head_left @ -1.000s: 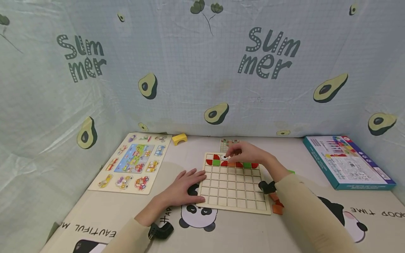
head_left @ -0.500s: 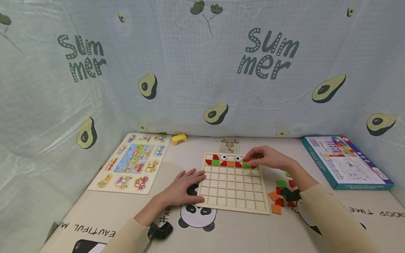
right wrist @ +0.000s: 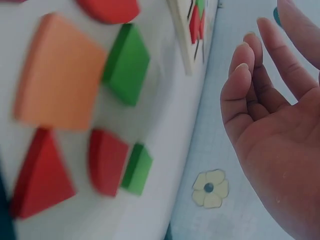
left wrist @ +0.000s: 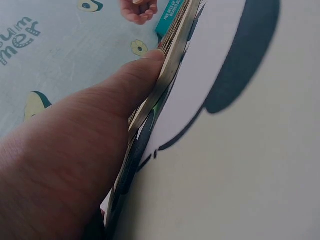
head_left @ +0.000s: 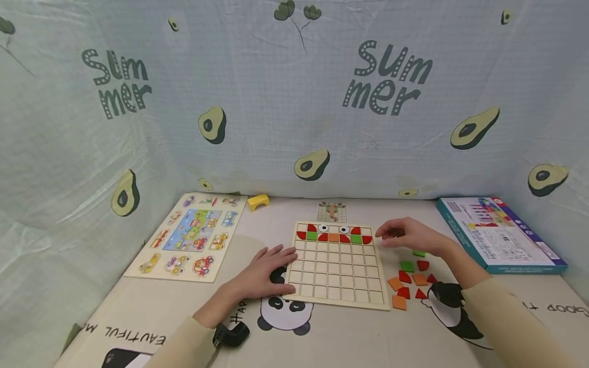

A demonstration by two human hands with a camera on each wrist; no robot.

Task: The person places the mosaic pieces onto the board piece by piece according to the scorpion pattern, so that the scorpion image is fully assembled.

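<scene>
A wooden grid board (head_left: 338,276) lies mid-table, its top two rows partly filled with red, green, orange and eye tiles. My left hand (head_left: 269,272) rests at the board's left edge, fingers spread, with the thumb on the near left corner; the left wrist view shows the thumb (left wrist: 135,82) along the edge. Just off the upper right corner hovers my right hand (head_left: 409,236), fingers loosely curved. In the right wrist view nothing lies in its palm (right wrist: 285,145). Below that hand are loose tiles, among them a green square (head_left: 407,266) and an orange square (head_left: 399,302).
A small pattern card (head_left: 332,211) lies behind the board. A picture puzzle board (head_left: 221,260) sits at the left, near a yellow arch block (head_left: 258,202). The teal-edged box (head_left: 501,235) is at the back right. A fabric wall (head_left: 257,102) closes off the far side.
My right hand has moved right, off the board's top rows. A second eye tile and a red tile at the upper right now show in the top row. My left hand has stayed put.
</scene>
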